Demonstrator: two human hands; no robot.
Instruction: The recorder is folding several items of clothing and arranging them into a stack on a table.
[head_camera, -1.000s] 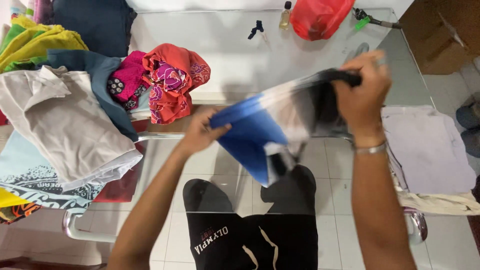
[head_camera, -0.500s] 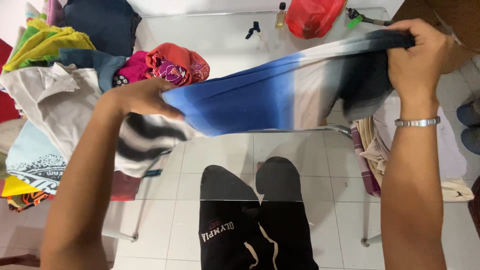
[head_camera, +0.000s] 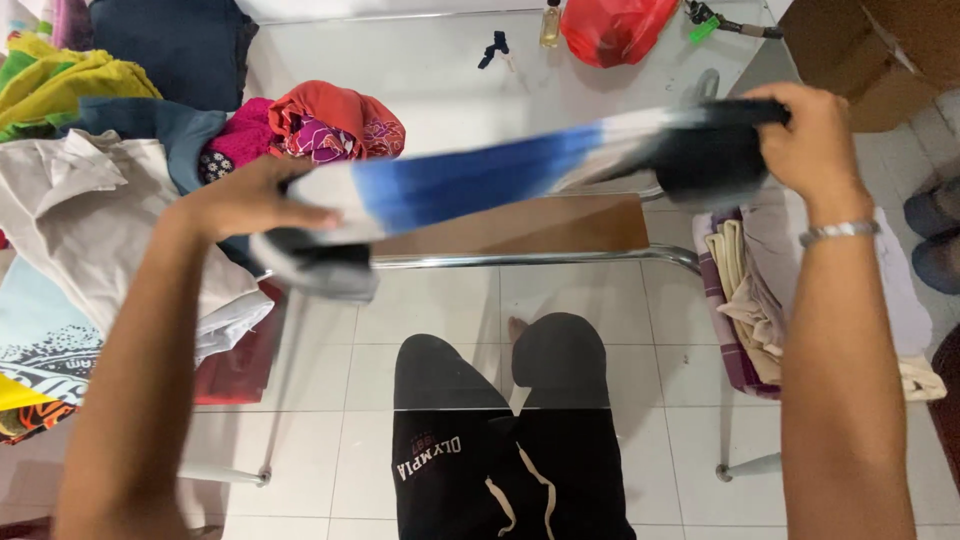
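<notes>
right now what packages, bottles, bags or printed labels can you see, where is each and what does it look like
Red plastic bag: far edge of the glass table, bulging, crumpled.
Small bottle: just left of the red bag, upright, clear with yellowish liquid and a dark cap.
Cardboard box: on the floor past the table's far right corner, brown.
Printed lettering on the black shorts: pale text on the left leg, bottom centre.

Glass-topped table w/ chrome tube frame (head_camera: 560, 258) carries a heap of mixed clothes (head_camera: 110, 190) at left, a stack of folded pale cloths (head_camera: 800, 300) at right, plus a red plastic bag (head_camera: 612, 28) & small clear bottle (head_camera: 551, 24) at far edge.
</notes>
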